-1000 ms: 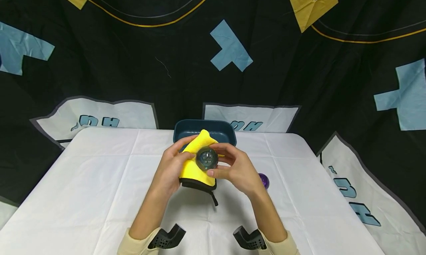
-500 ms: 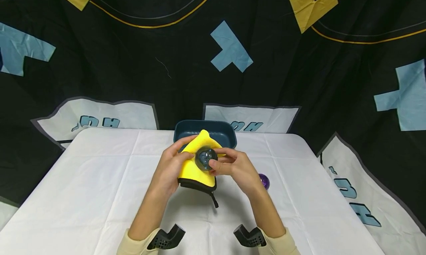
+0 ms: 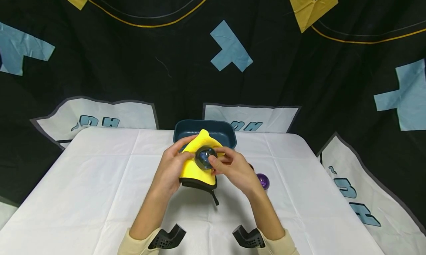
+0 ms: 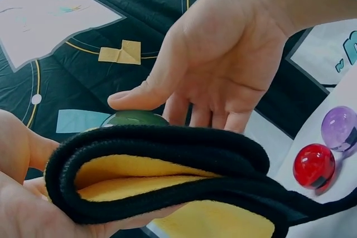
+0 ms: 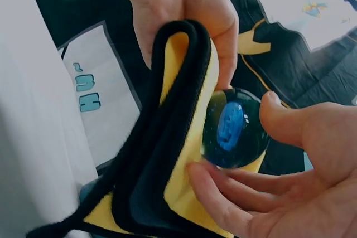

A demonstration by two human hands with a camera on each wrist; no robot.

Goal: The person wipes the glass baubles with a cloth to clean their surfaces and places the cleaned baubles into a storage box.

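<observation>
My left hand (image 3: pixel 170 170) holds a folded yellow cloth (image 3: pixel 192 173) with black edging and a black loop. A clear, dark glass ball (image 3: pixel 202 159) lies against the cloth, and my right hand (image 3: pixel 237 170) pinches it between the thumb and fingers. The right wrist view shows a blue shape inside the ball (image 5: pixel 233 129). In the left wrist view the cloth (image 4: pixel 150 168) hides most of the ball. On the table to the right of my right hand sits a purple ball (image 3: pixel 263 181). A red ball (image 4: pixel 314 165) lies beside it in the left wrist view.
Behind my hands, a dark blue rectangular tray (image 3: pixel 216 126) stands at the far edge of the white-covered table (image 3: pixel 116 181). A black sheet with taped pieces (image 3: pixel 186 73) hangs beyond the table.
My right thumb has moved up over the front of the glass ball, and the blue inside it looks turned. The right hand has shifted slightly left, uncovering more of the purple ball.
</observation>
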